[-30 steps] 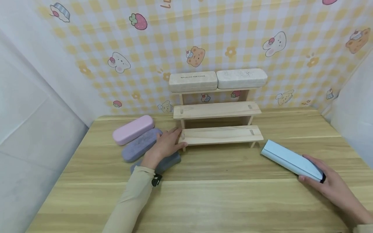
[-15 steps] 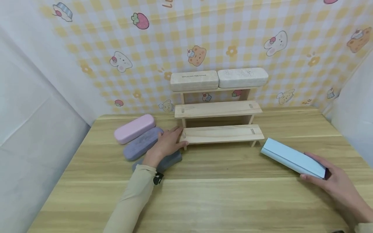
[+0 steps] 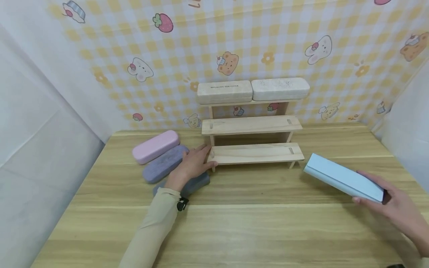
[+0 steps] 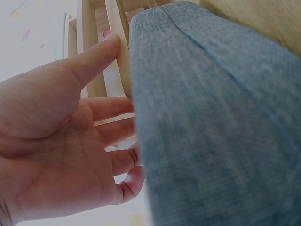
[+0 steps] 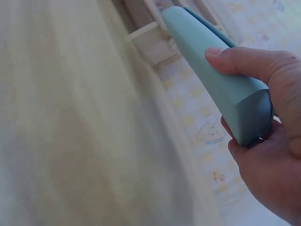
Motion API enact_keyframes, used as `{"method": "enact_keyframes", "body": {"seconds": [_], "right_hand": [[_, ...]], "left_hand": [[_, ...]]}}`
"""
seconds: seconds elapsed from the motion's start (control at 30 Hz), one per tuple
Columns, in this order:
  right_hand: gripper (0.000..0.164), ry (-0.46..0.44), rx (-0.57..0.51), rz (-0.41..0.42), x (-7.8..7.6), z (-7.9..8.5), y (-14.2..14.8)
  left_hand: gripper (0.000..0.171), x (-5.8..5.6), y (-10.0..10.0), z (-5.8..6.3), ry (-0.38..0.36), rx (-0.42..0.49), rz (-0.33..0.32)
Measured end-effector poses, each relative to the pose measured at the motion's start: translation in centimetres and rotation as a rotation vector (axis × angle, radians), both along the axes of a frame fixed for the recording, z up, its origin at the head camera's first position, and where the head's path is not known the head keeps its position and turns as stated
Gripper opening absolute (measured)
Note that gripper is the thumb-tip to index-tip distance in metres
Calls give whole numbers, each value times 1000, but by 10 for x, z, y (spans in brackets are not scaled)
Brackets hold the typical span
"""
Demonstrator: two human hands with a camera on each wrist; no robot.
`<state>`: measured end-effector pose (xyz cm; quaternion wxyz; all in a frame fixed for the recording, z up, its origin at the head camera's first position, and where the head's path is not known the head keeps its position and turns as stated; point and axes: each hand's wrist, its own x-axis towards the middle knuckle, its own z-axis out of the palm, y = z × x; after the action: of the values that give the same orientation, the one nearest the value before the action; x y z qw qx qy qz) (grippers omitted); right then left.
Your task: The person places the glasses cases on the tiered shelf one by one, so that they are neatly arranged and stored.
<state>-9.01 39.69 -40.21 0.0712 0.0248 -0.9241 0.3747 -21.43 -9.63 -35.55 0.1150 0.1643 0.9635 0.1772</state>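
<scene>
Right hand [image 3: 397, 208] grips light-blue glasses case [image 3: 343, 178], long axis 10-to-4 o'clock | three-tier wooden stand [image 3: 256, 153] lies at 10 o'clock | left hand [image 3: 190, 166], fingers loosely extended, touches stand's 9 o'clock end

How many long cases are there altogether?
6: beige case and white case atop the wooden rack; pink case, purple case and grey-blue case on the table left of it, the last partly hidden by the left arm; light-blue case in the right hand.
</scene>
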Motion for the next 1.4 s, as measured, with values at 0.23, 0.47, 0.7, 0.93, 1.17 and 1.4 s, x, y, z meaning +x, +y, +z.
{"method": "enact_keyframes", "body": {"seconds": [0.23,0.47,0.7,0.93,1.17,1.4], "right_hand": [[78,47,-28,40,-7,20,-10],[77,74,16,73,-16,33,-28],[76,89,-12,150,-26,44,-47],[76,115,-66,262,-33,64,-74],[75,136,-106,324,-43,78,-98],[73,151,-153,350,-60,87,-119]], "left_hand": [[69,0,0,1,5,3,-2],[69,0,-1,0,10,1,-4],[69,-1,-1,-1,3,6,2],[70,-1,-1,-1,0,1,2],[69,-1,-1,0,-4,-8,6],[69,-1,0,-1,-6,-13,7]]}}
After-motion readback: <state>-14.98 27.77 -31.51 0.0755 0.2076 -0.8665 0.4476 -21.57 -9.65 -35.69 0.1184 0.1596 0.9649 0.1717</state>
